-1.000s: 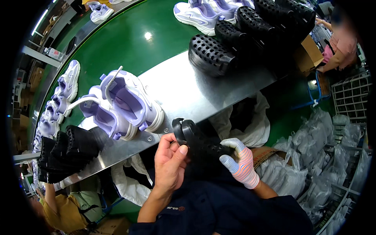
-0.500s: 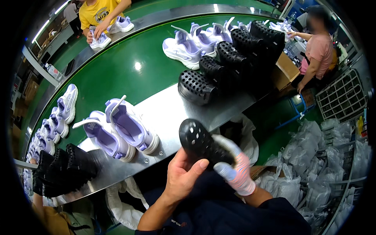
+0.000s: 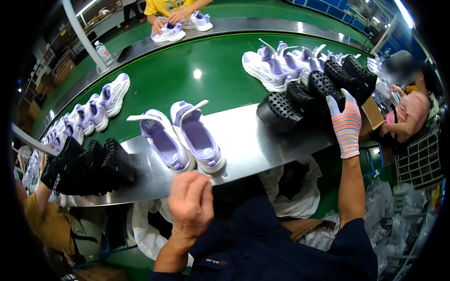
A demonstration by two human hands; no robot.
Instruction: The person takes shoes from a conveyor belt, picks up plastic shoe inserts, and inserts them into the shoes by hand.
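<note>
Several black perforated shoe-shaped forms [image 3: 279, 114] stand in rows on the right of the metal ledge. My right hand [image 3: 346, 125], in a striped glove, reaches in among them, its thumb and fingers on either side of the near end of one form [image 3: 323, 86]. Dark surfaces there hide part of the grip. My bare left hand [image 3: 190, 203] is closed at the ledge's front edge, fingers curled, with nothing showing in it. Just beyond it stands a pair of white and lilac sneakers [image 3: 195, 136], heels toward me, tongues pulled up.
More sneakers line the green belt [image 3: 211, 84] at left [image 3: 112, 96] and far right [image 3: 265, 70]. Black forms [image 3: 117, 161] stand at the ledge's left end. Co-workers are at left, right and across. Bagged items [image 3: 382, 206] fill a rack at lower right; a cardboard box [image 3: 370, 114] stands beyond my right hand.
Both hands held a black form before me. They have parted: the right reached forward to the stacked forms, the left moved left and closed without it. The whole view has shifted.
</note>
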